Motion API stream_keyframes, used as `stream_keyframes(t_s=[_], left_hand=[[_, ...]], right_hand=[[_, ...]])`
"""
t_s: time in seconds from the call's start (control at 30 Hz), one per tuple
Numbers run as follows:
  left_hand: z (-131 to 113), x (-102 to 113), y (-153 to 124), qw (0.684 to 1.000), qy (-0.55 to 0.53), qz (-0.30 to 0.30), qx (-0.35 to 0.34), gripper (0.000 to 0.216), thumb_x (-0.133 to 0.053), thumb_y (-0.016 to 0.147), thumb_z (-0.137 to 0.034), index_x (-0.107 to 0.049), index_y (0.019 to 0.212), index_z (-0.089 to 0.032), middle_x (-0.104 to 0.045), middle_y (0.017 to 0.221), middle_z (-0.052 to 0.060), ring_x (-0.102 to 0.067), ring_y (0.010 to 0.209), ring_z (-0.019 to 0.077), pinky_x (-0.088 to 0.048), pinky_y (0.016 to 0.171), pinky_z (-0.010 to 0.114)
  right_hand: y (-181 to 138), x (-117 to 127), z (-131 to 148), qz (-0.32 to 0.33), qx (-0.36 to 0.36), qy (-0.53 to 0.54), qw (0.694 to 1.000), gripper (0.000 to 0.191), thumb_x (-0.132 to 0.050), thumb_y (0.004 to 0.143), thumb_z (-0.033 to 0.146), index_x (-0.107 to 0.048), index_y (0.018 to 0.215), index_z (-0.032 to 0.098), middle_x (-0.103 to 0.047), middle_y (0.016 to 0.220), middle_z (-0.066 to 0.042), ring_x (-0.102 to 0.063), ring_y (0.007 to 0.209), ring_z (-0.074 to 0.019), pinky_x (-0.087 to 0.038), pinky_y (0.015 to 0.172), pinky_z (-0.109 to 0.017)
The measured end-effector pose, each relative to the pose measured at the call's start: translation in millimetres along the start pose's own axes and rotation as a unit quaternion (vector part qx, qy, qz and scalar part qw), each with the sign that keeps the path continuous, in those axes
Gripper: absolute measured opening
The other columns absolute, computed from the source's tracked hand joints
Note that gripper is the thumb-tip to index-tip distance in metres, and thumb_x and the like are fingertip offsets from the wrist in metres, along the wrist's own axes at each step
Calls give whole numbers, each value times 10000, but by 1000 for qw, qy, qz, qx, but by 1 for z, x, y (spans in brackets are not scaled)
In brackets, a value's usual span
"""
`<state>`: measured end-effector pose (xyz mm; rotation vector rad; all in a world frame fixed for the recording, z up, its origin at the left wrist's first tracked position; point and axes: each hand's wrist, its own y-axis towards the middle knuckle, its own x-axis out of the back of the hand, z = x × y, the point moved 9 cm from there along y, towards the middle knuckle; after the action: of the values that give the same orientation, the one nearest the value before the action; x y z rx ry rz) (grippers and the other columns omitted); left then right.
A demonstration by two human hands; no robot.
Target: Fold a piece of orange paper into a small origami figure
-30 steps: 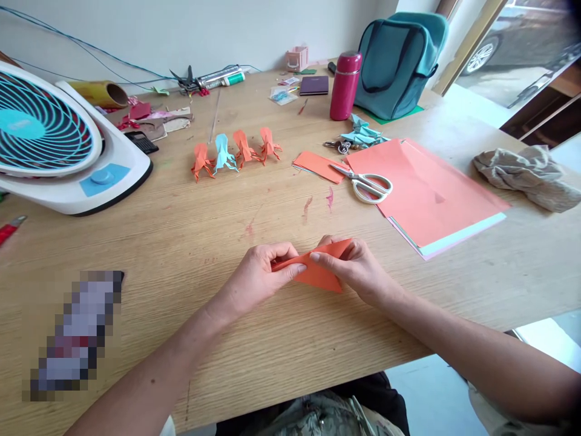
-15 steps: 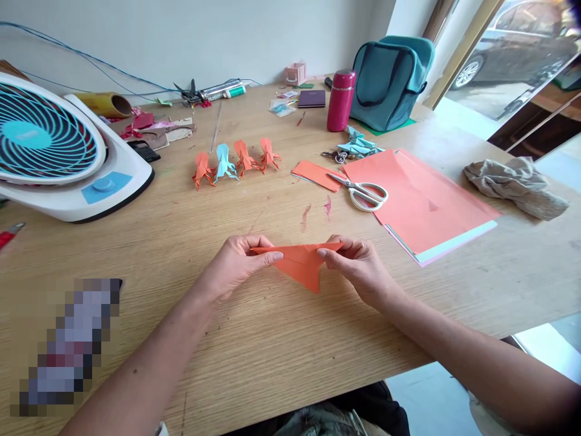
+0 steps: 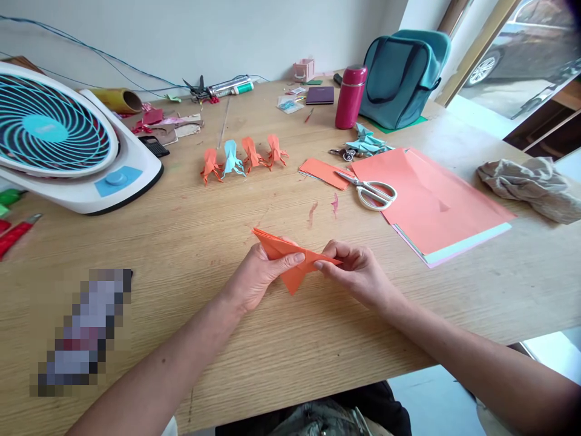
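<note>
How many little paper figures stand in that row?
4, from left to right: the first orange figure, the blue figure, the second orange figure and the third orange figure. None looks hidden.

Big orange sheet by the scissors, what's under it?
Beneath the orange sheet, pale blue and pink paper edges show; the rest of what lies under it is covered.

Pale wall (image 3: 254, 36) behind wood-grained table (image 3: 295, 345); pale floor (image 3: 436, 399) below; bright opening (image 3: 488, 100) at right, car (image 3: 531, 51) outside.
</note>
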<state>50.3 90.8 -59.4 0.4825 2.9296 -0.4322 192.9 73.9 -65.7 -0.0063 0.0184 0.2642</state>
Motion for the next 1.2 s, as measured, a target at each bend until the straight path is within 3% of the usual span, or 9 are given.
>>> stream_keyframes(t_s=[0.2,0.3,0.43,0.53,0.7,0.87,1.03,1.13,1.2], left_hand=[[2,-4,-4,996,93,8,4,203,-827,695,-328,-747,751,-150,-726,736,19,-632,674,149,-491,651,260],[3,-12,-6,994,104,27,13,181,-816,699,-313,-757,748,-149,-737,734,25,-663,681,168,-523,672,280],[11,-19,-5,997,56,35,42,157,-824,682,-277,-750,731,-147,-751,735,35,-696,682,190,-562,699,313],[12,-19,-4,997,52,44,39,148,-813,707,-279,-750,752,-153,-753,726,35,-707,671,199,-569,684,320],[7,-17,-5,994,60,80,38,185,-788,753,-318,-740,781,-142,-753,727,57,-717,698,227,-563,727,354],[-2,3,2,998,30,41,31,180,-813,714,-284,-728,800,-151,-759,795,44,-700,782,211,-525,769,325],[-1,20,8,998,-23,20,56,223,-849,665,-253,-725,818,-149,-750,819,29,-673,791,179,-500,790,301],[3,18,7,997,-35,33,60,242,-866,640,-233,-726,820,-152,-750,840,22,-664,771,159,-493,770,284],[11,13,4,995,-26,44,81,211,-865,653,-248,-725,771,-144,-736,781,14,-646,724,136,-485,746,264]], right_hand=[[-2,-20,0,154,-43,-83,984,448,-683,831,563,-512,654,189,-337,623,57,-278,560,-91,-206,494,-256],[-4,-25,-1,193,-65,-107,973,520,-651,829,622,-450,608,197,-285,605,56,-238,542,-85,-170,483,-264],[-6,-26,-7,205,-92,-116,968,518,-643,833,632,-493,600,194,-285,560,60,-212,512,-79,-154,469,-266],[-6,-25,-11,208,-103,-124,965,480,-627,854,619,-617,657,182,-403,541,49,-263,493,-80,-192,461,-261],[-5,-24,-10,219,-97,-133,962,430,-638,863,596,-760,778,193,-686,676,-20,-584,599,-152,-438,565,-281],[-9,-27,-11,258,-105,-124,952,492,-512,946,594,-783,869,192,-741,773,-49,-701,772,-206,-545,752,-338],[-14,-28,-5,309,-87,-120,939,455,-497,966,556,-758,880,193,-722,883,-49,-668,800,-185,-520,737,-310],[-7,-22,-2,265,-84,-109,954,402,-589,914,564,-656,809,182,-590,718,4,-498,616,-120,-380,543,-246],[-4,-19,-1,228,-81,-90,966,394,-652,867,573,-594,830,185,-498,682,35,-394,586,-104,-294,506,-238]])
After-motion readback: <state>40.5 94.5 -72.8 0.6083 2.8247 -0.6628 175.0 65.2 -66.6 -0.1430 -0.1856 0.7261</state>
